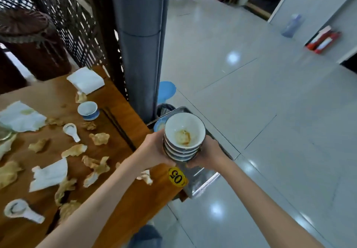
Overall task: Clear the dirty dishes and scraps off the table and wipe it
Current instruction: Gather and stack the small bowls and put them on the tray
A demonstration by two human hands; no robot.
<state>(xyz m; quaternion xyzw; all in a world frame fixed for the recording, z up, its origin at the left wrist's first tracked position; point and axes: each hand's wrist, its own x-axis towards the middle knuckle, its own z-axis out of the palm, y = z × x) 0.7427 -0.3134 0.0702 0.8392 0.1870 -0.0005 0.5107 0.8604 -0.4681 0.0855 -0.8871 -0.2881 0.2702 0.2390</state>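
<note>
A stack of several dirty white bowls with dark rims is held between both hands over a metal cart tray beside the table. My left hand grips the stack's left side and my right hand its right side. The top bowl has brown sauce stains inside. On the wooden table lie crumpled stained napkins, white tissues, two white soup spoons, a small blue-and-white cup and dark chopsticks.
A grey pillar and a dark lattice screen stand behind the table. A blue stool and a bin sit by the cart. A yellow "05" tag marks the table corner. Tiled floor stretches to the right.
</note>
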